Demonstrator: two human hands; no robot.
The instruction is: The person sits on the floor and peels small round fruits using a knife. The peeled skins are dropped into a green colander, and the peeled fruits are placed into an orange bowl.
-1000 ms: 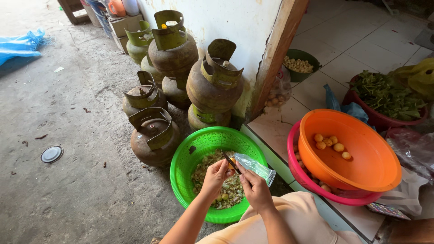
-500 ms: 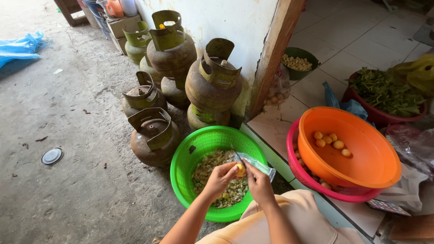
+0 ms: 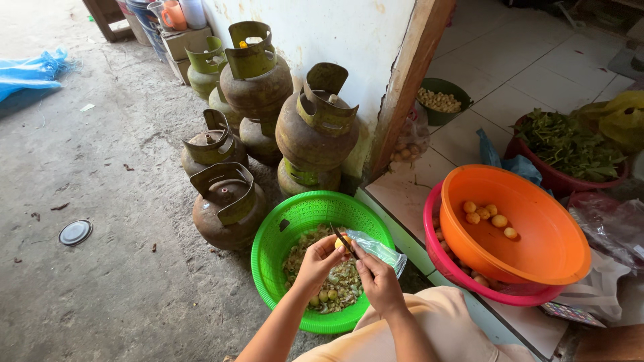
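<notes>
My left hand [image 3: 320, 261] holds a small yellow round fruit [image 3: 341, 243] over a green perforated basket [image 3: 295, 221]. My right hand [image 3: 378, 282] grips a small dark-bladed knife [image 3: 342, 238], its blade laid against the fruit. Both hands meet above the basket, which holds peelings and several small yellow-green fruits [image 3: 335, 285]. A clear plastic bag [image 3: 377, 249] lies over the basket's right rim, beside my right hand.
Several rusty green gas cylinders [image 3: 315, 131] stand against the wall behind the basket. On the tiled step to the right, an orange bowl [image 3: 530, 234] with several peeled yellow fruits sits in a pink bowl [image 3: 463, 275]. A red tub of greens [image 3: 570, 144] is farther right.
The hands have shifted slightly over the basket, turning the fruit against the knife. Nothing else has moved.
</notes>
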